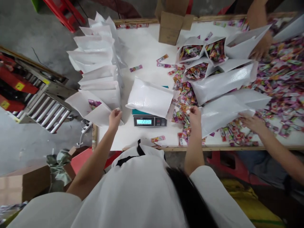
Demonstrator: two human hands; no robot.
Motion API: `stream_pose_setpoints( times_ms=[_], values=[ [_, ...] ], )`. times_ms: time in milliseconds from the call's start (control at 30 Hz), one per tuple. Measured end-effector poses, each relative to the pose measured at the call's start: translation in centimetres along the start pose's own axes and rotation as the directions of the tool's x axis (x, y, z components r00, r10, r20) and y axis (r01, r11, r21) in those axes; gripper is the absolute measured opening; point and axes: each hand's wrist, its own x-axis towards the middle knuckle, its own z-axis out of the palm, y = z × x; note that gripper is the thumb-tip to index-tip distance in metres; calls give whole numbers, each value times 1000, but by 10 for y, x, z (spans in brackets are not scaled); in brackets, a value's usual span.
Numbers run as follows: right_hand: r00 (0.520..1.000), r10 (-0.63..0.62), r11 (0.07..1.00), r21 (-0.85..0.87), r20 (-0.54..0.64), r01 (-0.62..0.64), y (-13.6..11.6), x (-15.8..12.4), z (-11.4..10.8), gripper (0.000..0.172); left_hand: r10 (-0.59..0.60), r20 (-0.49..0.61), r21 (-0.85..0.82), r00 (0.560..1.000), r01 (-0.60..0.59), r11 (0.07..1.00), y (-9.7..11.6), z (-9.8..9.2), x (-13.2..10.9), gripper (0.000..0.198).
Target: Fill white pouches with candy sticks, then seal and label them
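Note:
My left hand (115,118) is closed on the edge of an open white mailer bag (97,114), which has a few purple packets (94,104) inside. My right hand (195,116) is over a heap of small colourful packets (187,95), its fingers pinched at an orange packet (182,106); the fingertips are partly hidden. Between my hands, a filled white bag (150,96) lies on a digital scale (149,121) with a lit display. Its mouth points right, towards my right hand.
Several white bags (95,58) stand in a row on the left. Open packed bags (192,52) stand on the right beside a large packet pile (282,82). Other people's hands (255,123) work there. A cardboard box (169,28) sits at the back; a roller conveyor (51,110) is left.

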Motion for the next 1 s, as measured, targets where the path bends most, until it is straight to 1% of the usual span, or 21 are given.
stream_pose_setpoints(
  times_ms=[133, 267, 400, 567, 733, 833, 900, 1000],
  values=[
    [996, -4, 1000, -1, -84, 4, -6, -14, -33, 33, 3, -5, 3, 1000, -3, 1000, 0, 1, -1, 38],
    [984, 0, 1000, -10, -178, -2, -11, -23, -53, 38, 11, -12, -3, 1000, -11, 1000, 1, 5, -2, 38],
    [979, 4, 1000, -26, -204, -9, -8, -26, -62, 41, 17, -4, -8, 1000, -17, 1000, 1, 6, -2, 39],
    [973, 35, 998, -47, -228, -47, -2, -27, -69, 45, 23, -8, -3, 1000, -23, 1000, -1, 4, 0, 36],
    [965, 67, 998, 4, -253, -68, -2, -35, -76, 50, 14, 1, -1, 1000, -14, 1000, 0, 4, -3, 37],
    [959, 89, 996, -7, -268, -94, -3, -43, -82, 47, 5, -6, -7, 1000, -5, 1000, 4, 7, -4, 36],
    [956, 79, 996, -22, -283, -89, -4, -50, -87, 44, -7, -10, -16, 1000, 7, 1000, 6, 8, -5, 36],
    [959, 66, 993, -78, -275, -91, -4, -63, -101, 40, -10, 10, -18, 1000, 10, 1000, 3, 7, -2, 37]
  ],
)
